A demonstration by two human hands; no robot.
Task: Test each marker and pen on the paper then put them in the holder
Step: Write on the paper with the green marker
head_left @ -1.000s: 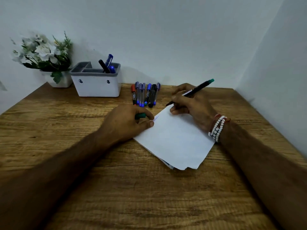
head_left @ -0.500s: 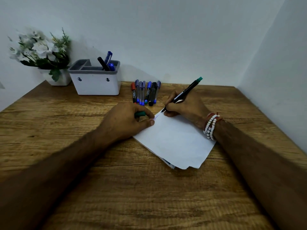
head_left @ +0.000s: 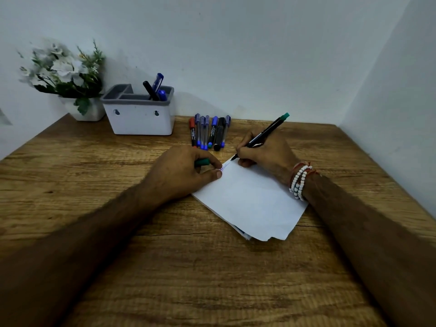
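Note:
My right hand (head_left: pixel 265 152) grips a black marker with a green end (head_left: pixel 269 133), its tip touching the far corner of the white paper (head_left: pixel 250 201). My left hand (head_left: pixel 186 171) holds the green cap (head_left: pixel 202 162) and its thumb presses the paper's left edge, beside small blue scribbles. A row of several pens and markers (head_left: pixel 208 132) lies on the table beyond my hands. The white holder with a grey rim (head_left: pixel 139 114) stands at the back left, with a black marker and blue pens in its right compartment.
A white pot of white flowers (head_left: pixel 68 79) stands left of the holder in the corner. Walls close the table (head_left: pixel 165 267) at the back and right. More sheets lie under the paper.
My right hand has brought the marker down and leftward from above the paper until its tip touches the far corner. My left hand has stayed in place with the cap.

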